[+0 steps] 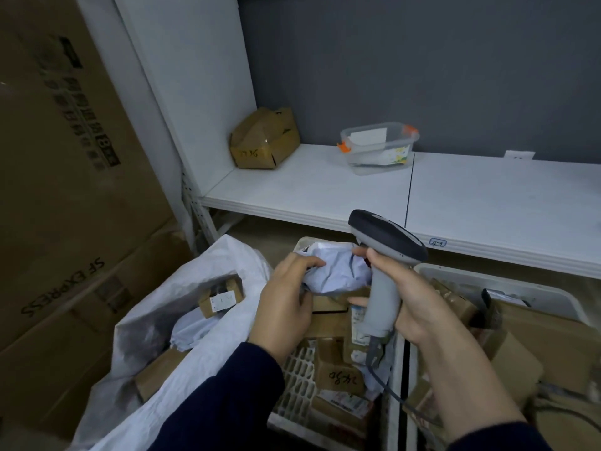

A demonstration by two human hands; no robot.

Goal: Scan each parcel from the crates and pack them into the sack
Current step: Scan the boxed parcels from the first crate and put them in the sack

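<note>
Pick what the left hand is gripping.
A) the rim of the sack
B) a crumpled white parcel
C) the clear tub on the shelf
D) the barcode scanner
B: the left hand has its fingers curled round the crumpled white parcel above the crate, while the right hand holds the scanner.
</note>
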